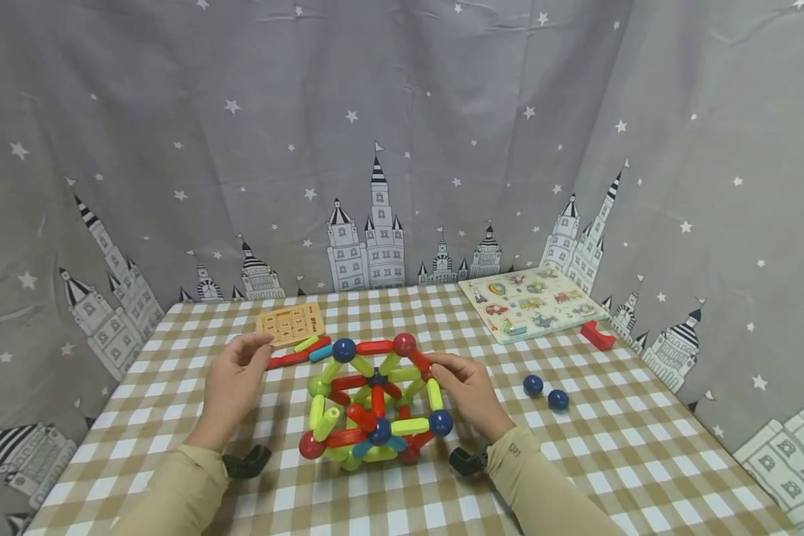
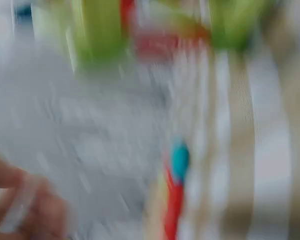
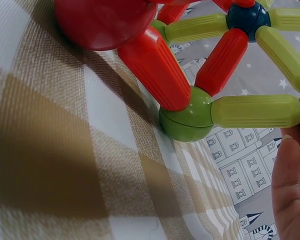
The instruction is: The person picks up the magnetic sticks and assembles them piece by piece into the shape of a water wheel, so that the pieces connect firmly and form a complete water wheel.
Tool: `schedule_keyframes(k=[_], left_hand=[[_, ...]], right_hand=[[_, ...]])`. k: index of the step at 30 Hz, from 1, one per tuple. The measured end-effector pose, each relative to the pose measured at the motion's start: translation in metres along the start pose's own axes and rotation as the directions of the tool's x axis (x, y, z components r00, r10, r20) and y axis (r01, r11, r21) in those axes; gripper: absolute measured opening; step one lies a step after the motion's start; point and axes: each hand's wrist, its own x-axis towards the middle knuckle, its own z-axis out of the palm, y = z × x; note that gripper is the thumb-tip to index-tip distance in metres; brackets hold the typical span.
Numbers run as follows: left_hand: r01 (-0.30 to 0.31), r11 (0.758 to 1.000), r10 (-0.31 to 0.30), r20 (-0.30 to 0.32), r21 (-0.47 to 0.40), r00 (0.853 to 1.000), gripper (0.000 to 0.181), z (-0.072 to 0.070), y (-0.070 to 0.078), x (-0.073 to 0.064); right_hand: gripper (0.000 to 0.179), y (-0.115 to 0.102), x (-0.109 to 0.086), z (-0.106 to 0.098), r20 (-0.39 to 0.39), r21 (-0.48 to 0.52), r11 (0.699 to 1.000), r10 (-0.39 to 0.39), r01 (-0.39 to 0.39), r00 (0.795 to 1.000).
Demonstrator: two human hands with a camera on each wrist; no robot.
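A ball-and-rod magnetic construction [image 1: 411, 426] stands on the table between the hands, built from red, blue and green balls with red, yellow-green and light blue rods. My right hand [image 1: 467, 391] holds it at a red ball on its upper right side; the right wrist view shows the thumb [image 3: 288, 175] beside that ball. To the left of the frame my left hand [image 1: 234, 383] hovers with loosely bent fingers and nothing visible in them. Beside its fingertips lie loose red rods [image 1: 295, 359], a light blue rod [image 1: 321, 353] and a yellow-green rod [image 1: 305, 344]. The left wrist view is blurred.
A wooden number puzzle [image 1: 291, 324] lies behind the loose rods. At the back right is a picture puzzle board [image 1: 532, 304], with a red block [image 1: 598, 336] near its corner. Two blue balls [image 1: 533, 385] rest on the checked tablecloth [image 1: 616, 432] right of my right hand.
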Motion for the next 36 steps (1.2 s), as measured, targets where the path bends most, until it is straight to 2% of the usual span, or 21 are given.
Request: schedule_keyframes(k=[1,2,3,5,6,9,13,16,19,22,24,25,28,30,31,32,33,35,36], left_hand=[[0.043,0.998,-0.044,0.021,0.042,0.999,0.039,-0.003,-0.014,0.011],[0.059,0.993,-0.065,0.060,0.103,0.996,0.043,-0.006,-0.028,0.020],[0.048,0.981,-0.070,0.114,0.187,0.991,0.046,-0.009,-0.040,0.027],[-0.005,0.960,-0.057,0.215,0.279,0.975,0.052,-0.013,-0.059,0.037],[-0.036,0.950,-0.041,0.238,0.310,0.970,0.052,-0.013,-0.065,0.041],[-0.107,0.924,0.013,0.249,0.367,0.968,0.045,-0.014,-0.076,0.045],[-0.088,0.923,0.011,0.203,0.376,0.979,0.032,-0.009,-0.073,0.039],[-0.096,0.918,0.011,0.217,0.386,0.976,0.028,-0.002,-0.063,0.029],[-0.125,0.897,0.016,0.250,0.424,0.968,0.028,0.007,-0.049,0.020],[-0.177,0.856,0.045,0.272,0.485,0.961,0.025,0.014,-0.035,0.013],[-0.246,0.820,0.090,0.308,0.517,0.947,0.024,0.017,-0.029,0.010],[-0.291,0.798,0.121,0.332,0.529,0.935,0.023,0.018,-0.026,0.009],[-0.436,0.714,0.220,0.416,0.548,0.883,0.024,0.020,-0.026,0.008],[-0.471,0.695,0.225,0.458,0.542,0.860,0.029,0.017,-0.027,0.006],[-0.477,0.701,0.235,0.459,0.531,0.857,0.029,0.015,-0.026,0.006],[-0.460,0.718,0.230,0.447,0.521,0.865,0.029,0.012,-0.024,0.004],[-0.432,0.754,0.223,0.426,0.496,0.877,0.029,0.008,-0.018,0.002],[-0.355,0.837,0.208,0.357,0.418,0.911,0.031,-0.001,0.001,-0.007],[-0.342,0.868,0.233,0.311,0.360,0.921,0.029,-0.005,0.014,-0.012]], right_hand=[[0.031,0.000,0.000,0.000,0.004,0.004,1.000,0.003,-0.003,1.000],[0.031,0.001,-0.001,0.001,0.010,0.007,1.000,0.004,-0.004,1.000],[0.031,0.001,-0.001,0.001,0.016,0.009,1.000,0.007,-0.007,1.000],[0.032,0.002,-0.003,0.002,0.020,0.007,1.000,0.008,-0.008,1.000],[0.032,0.002,-0.003,0.003,0.021,0.007,1.000,0.007,-0.007,1.000],[0.032,0.002,-0.004,0.004,0.017,0.011,1.000,-0.002,0.001,1.000],[0.032,0.000,-0.004,0.005,0.018,0.016,1.000,-0.015,0.014,1.000],[0.031,-0.003,-0.004,0.004,0.011,0.013,1.000,-0.018,0.018,1.000],[0.029,-0.004,-0.004,0.002,-0.001,0.007,1.000,-0.020,0.020,1.000],[0.027,-0.004,-0.004,-0.001,-0.015,0.002,1.000,-0.019,0.020,1.000],[0.027,-0.004,-0.004,-0.002,-0.020,0.005,1.000,-0.014,0.014,1.000],[0.027,-0.003,-0.005,-0.002,-0.022,0.006,1.000,-0.010,0.010,1.000],[0.028,-0.001,-0.006,-0.002,-0.023,0.012,1.000,0.000,0.001,1.000],[0.029,0.000,-0.007,-0.002,-0.022,0.014,1.000,0.003,-0.003,1.000],[0.030,0.001,-0.008,-0.002,-0.020,0.015,1.000,0.005,-0.005,1.000],[0.031,0.001,-0.008,-0.001,-0.015,0.017,1.000,0.007,-0.007,1.000],[0.031,0.001,-0.008,-0.001,-0.011,0.018,1.000,0.009,-0.009,1.000],[0.030,0.001,-0.007,0.000,-0.003,0.011,1.000,0.014,-0.014,1.000],[0.030,0.001,-0.006,0.000,0.000,0.003,1.000,0.016,-0.016,1.000]])
